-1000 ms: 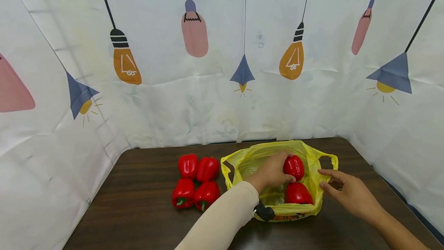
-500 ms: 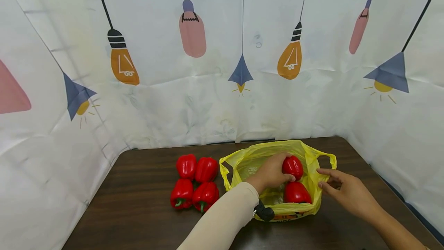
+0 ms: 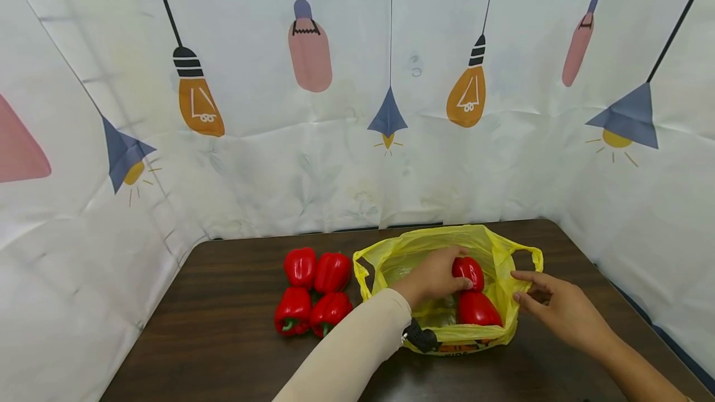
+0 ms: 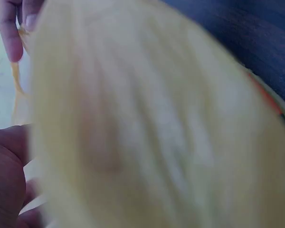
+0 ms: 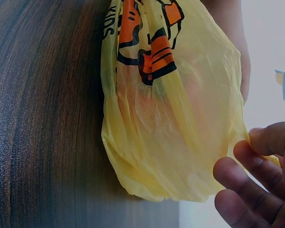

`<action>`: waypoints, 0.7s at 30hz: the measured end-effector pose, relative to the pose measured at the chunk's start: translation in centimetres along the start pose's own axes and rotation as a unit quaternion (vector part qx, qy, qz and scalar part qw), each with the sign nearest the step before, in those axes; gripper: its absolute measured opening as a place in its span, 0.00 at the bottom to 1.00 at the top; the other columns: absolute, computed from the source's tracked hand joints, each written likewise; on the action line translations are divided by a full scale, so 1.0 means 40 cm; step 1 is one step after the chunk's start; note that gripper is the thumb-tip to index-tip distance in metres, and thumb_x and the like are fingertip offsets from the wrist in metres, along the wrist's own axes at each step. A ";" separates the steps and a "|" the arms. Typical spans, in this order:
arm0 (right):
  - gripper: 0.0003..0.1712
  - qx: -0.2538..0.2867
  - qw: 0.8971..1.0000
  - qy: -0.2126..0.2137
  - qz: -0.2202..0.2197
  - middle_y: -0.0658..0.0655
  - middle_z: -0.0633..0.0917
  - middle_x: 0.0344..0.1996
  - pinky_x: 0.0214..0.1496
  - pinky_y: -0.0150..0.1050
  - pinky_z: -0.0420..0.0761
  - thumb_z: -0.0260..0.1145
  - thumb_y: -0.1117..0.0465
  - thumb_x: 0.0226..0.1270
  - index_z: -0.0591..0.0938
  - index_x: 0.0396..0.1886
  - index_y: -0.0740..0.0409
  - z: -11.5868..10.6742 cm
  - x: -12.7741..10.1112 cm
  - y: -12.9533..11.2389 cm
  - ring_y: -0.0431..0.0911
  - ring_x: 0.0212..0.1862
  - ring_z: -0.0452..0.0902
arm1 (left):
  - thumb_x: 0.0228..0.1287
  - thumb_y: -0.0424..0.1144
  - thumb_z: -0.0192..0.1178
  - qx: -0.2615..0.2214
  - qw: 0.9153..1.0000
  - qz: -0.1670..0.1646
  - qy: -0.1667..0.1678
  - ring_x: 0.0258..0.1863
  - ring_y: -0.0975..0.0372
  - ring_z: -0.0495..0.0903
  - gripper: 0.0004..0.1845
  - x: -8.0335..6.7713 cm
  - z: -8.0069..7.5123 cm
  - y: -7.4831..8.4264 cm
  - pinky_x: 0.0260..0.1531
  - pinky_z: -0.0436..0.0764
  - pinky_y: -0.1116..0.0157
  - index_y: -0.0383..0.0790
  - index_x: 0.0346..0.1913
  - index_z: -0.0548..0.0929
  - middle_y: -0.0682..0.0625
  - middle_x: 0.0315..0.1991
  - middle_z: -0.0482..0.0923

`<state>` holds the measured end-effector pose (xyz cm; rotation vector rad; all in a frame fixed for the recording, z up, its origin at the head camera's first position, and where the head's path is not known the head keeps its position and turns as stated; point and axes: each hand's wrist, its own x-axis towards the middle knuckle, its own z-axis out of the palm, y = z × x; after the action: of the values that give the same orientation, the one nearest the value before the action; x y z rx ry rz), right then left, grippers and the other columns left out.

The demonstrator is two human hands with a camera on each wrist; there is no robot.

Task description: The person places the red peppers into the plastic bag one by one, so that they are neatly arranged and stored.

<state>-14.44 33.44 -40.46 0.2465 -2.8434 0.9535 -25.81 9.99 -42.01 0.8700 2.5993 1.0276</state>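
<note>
Inside the yellow plastic bag (image 3: 424, 321) my left hand (image 3: 438, 275) grips a red bell pepper (image 3: 469, 272), fingers at its far side and thumb at the near side. Another red bell pepper (image 3: 478, 309) lies just below it in the bag. My right hand (image 3: 564, 309) pinches the bag's right rim between thumb and fingers; the right wrist view shows this thumb (image 5: 270, 137) on the film. In the left wrist view blurred bag film (image 4: 147, 118) covers most of the picture and hides the peppers, with part of the left hand (image 4: 7, 175) at the lower left.
Several red bell peppers stand in a cluster left of the bag, among them a back pepper (image 3: 333, 272) and a front pepper (image 3: 293, 311). All rest on a dark wooden table (image 3: 223, 327). Behind hangs a white lamp-print curtain (image 3: 251, 172).
The pepper in my left hand has moved slightly down and left, closer onto the other pepper in the bag. My right hand keeps its pinch on the rim.
</note>
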 end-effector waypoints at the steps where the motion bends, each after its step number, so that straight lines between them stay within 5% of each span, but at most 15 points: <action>1: 0.28 0.002 1.000 0.000 0.001 0.45 0.88 0.33 0.29 0.35 0.81 0.72 0.53 0.70 0.80 0.65 0.61 0.000 0.000 0.000 0.42 0.34 0.86 | 0.64 0.43 0.73 0.006 1.000 0.002 -0.001 0.52 0.65 0.78 0.33 -0.001 -0.004 0.003 0.50 0.81 0.67 0.46 0.71 0.73 0.55 0.56 0.80; 9: 0.28 0.008 1.000 -0.002 0.003 0.45 0.87 0.33 0.28 0.35 0.80 0.72 0.53 0.70 0.80 0.65 0.61 -0.001 0.001 0.000 0.39 0.33 0.85 | 0.66 0.45 0.71 0.043 0.999 0.018 0.000 0.54 0.65 0.78 0.31 -0.029 -0.033 0.028 0.51 0.80 0.69 0.48 0.70 0.74 0.55 0.60 0.78; 21: 0.28 0.008 1.000 0.001 0.000 0.44 0.87 0.32 0.27 0.35 0.78 0.72 0.54 0.70 0.80 0.65 0.61 -0.004 -0.007 -0.001 0.42 0.34 0.85 | 0.69 0.47 0.68 0.058 0.996 0.068 -0.003 0.68 0.63 0.71 0.31 -0.091 -0.112 0.041 0.65 0.72 0.63 0.49 0.72 0.73 0.57 0.68 0.73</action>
<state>-14.13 33.52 -40.35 0.2468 -2.8350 0.9766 -23.95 6.28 -37.67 1.0909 2.6477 0.9108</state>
